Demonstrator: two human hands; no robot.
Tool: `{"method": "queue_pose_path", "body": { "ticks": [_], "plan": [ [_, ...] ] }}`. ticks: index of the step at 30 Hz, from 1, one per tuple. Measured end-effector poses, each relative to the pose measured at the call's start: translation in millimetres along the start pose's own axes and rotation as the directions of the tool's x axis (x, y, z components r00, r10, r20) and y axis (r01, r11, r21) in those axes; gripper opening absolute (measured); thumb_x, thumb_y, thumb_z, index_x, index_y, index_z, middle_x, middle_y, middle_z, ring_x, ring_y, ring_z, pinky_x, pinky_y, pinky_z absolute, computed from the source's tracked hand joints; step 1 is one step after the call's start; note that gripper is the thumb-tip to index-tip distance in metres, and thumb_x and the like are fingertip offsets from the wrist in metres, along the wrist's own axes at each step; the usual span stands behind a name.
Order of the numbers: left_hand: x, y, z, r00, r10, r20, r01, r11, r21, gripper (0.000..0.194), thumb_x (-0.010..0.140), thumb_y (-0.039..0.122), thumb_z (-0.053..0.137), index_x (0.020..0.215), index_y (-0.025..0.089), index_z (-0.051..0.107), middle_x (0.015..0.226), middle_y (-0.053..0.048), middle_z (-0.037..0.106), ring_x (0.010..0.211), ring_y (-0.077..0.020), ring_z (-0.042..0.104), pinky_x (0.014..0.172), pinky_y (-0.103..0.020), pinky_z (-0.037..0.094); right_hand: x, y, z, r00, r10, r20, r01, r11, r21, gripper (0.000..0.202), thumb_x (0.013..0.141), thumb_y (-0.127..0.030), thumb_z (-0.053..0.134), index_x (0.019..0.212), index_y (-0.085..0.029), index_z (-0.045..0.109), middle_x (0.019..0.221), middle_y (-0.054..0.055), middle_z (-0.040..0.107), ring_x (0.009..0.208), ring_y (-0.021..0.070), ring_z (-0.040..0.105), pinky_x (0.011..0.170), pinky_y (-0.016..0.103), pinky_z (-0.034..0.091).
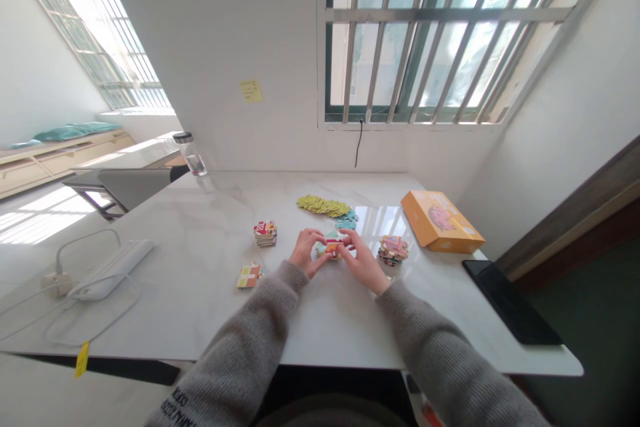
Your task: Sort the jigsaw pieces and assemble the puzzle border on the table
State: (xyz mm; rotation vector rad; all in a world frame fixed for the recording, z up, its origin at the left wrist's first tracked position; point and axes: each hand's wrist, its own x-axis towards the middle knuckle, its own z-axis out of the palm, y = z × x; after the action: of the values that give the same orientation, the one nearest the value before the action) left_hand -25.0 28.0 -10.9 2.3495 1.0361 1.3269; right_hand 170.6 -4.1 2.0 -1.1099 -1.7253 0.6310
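Observation:
Near the middle of the white table, my left hand [307, 252] and my right hand [364, 263] grip a red and orange puzzle piece [334, 247] between thumbs and fingers. Pale green pieces show beneath and behind it. A stack of red and white pieces [265, 233] stands left of my left hand, with a smaller green and brown pile [249, 275] nearer the front. Just right of my right hand is a stack of pinkish pieces [393, 249]. Beyond the hands lie a spread row of yellow-green pieces [323, 205] and some light blue pieces [347, 218].
An orange box [440, 221] and a black tablet [511, 302] lie at the right. A clear bottle [191, 155] stands at the back left. A white power strip [116, 269] with loose cables lies on the left. The table [200, 320] meets a wall behind.

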Motion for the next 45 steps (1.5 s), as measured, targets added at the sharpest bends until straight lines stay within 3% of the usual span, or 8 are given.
{"method": "queue_pose_path", "body": {
  "ticks": [4, 11, 19, 23, 28, 32, 40, 45],
  "plan": [
    [-2.1, 12.5, 0.2, 0.996, 0.057, 0.063, -0.056, 0.998, -0.024, 0.023, 0.078, 0.031, 0.075, 0.092, 0.022, 0.059, 0.103, -0.008, 0.059, 0.102, -0.0248, 0.055, 0.093, -0.042, 0.049, 2.0, -1.8, -0.9, 0.999, 0.043, -0.001, -0.043, 0.983, 0.177, 0.031, 0.093, -0.031, 0.050, 0.122, -0.019, 0.053, 0.077, -0.002, 0.057, 0.071, 0.0152, 0.060, 0.074, 0.032, 0.051],
    [-4.3, 22.4, -2.3, 0.979, 0.137, 0.151, -0.140, 0.990, 0.014, 0.032, 0.073, 0.014, 0.069, 0.103, 0.025, 0.062, 0.123, -0.008, 0.062, 0.114, -0.0263, 0.056, 0.101, -0.046, 0.047, 0.6, -2.1, -5.5, 0.996, 0.052, 0.073, -0.067, 0.975, 0.213, 0.036, 0.093, -0.025, 0.044, 0.128, -0.020, 0.047, 0.070, -0.006, 0.047, 0.057, 0.0116, 0.050, 0.056, 0.025, 0.044],
    [-4.1, 14.4, -1.3, 0.994, 0.104, 0.046, -0.108, 0.990, 0.090, 0.026, 0.076, 0.028, 0.075, 0.098, 0.024, 0.063, 0.112, -0.009, 0.066, 0.104, -0.0258, 0.060, 0.093, -0.044, 0.050, 1.7, -4.7, -2.4, 0.997, 0.011, 0.077, -0.028, 0.974, 0.223, 0.044, 0.094, -0.031, 0.051, 0.136, -0.021, 0.043, 0.075, -0.005, 0.049, 0.069, 0.0140, 0.053, 0.068, 0.028, 0.047],
    [-5.1, 15.1, -1.4, 0.983, 0.144, 0.110, -0.153, 0.986, 0.069, 0.018, 0.081, 0.034, 0.072, 0.091, 0.023, 0.063, 0.094, -0.006, 0.069, 0.093, -0.0229, 0.063, 0.086, -0.041, 0.051, 3.9, -1.5, -4.4, 0.999, 0.038, -0.006, -0.037, 0.980, 0.196, 0.040, 0.094, -0.030, 0.048, 0.133, -0.021, 0.044, 0.074, -0.004, 0.047, 0.068, 0.0139, 0.051, 0.069, 0.029, 0.047],
    [-4.8, 17.7, -2.3, 0.980, 0.183, 0.077, -0.188, 0.980, 0.063, 0.036, 0.074, 0.021, 0.071, 0.108, 0.024, 0.063, 0.119, -0.009, 0.065, 0.110, -0.0259, 0.058, 0.098, -0.044, 0.048, 2.3, -3.5, -5.8, 0.996, 0.027, 0.084, -0.045, 0.975, 0.219, 0.044, 0.095, -0.030, 0.047, 0.137, -0.023, 0.041, 0.076, -0.005, 0.045, 0.068, 0.0134, 0.050, 0.070, 0.029, 0.047],
    [-4.4, 18.4, -2.1, 0.973, 0.200, 0.112, -0.204, 0.978, 0.031, 0.036, 0.071, 0.013, 0.069, 0.104, 0.025, 0.065, 0.116, -0.005, 0.068, 0.110, -0.0250, 0.058, 0.098, -0.043, 0.049, -0.7, -8.2, -3.3, 0.989, 0.025, 0.148, -0.061, 0.967, 0.247, 0.047, 0.096, -0.032, 0.048, 0.141, -0.023, 0.039, 0.076, -0.005, 0.046, 0.067, 0.0131, 0.050, 0.070, 0.029, 0.048],
    [0.6, 12.7, -16.5, 0.991, 0.127, 0.038, -0.128, 0.991, 0.047, 0.020, 0.082, 0.019, 0.069, 0.101, 0.025, 0.066, 0.120, -0.006, 0.070, 0.110, -0.0246, 0.058, 0.101, -0.046, 0.045, 1.8, -1.8, -7.1, 0.996, 0.082, -0.019, -0.075, 0.968, 0.238, 0.049, 0.097, -0.038, 0.046, 0.142, -0.021, 0.039, 0.084, -0.001, 0.052, 0.076, 0.0161, 0.054, 0.078, 0.033, 0.048],
    [-7.9, 15.1, -33.1, 0.982, -0.130, -0.133, 0.123, 0.990, -0.064, 0.018, 0.087, 0.029, 0.066, 0.103, 0.023, 0.061, 0.125, -0.009, 0.066, 0.116, -0.0261, 0.059, 0.092, -0.044, 0.050, 1.0, 3.0, -4.9, 0.997, 0.074, -0.015, -0.070, 0.982, 0.177, 0.048, 0.097, -0.035, 0.045, 0.142, -0.020, 0.039, 0.084, -0.001, 0.052, 0.076, 0.0163, 0.053, 0.077, 0.033, 0.047]
  ]
}}
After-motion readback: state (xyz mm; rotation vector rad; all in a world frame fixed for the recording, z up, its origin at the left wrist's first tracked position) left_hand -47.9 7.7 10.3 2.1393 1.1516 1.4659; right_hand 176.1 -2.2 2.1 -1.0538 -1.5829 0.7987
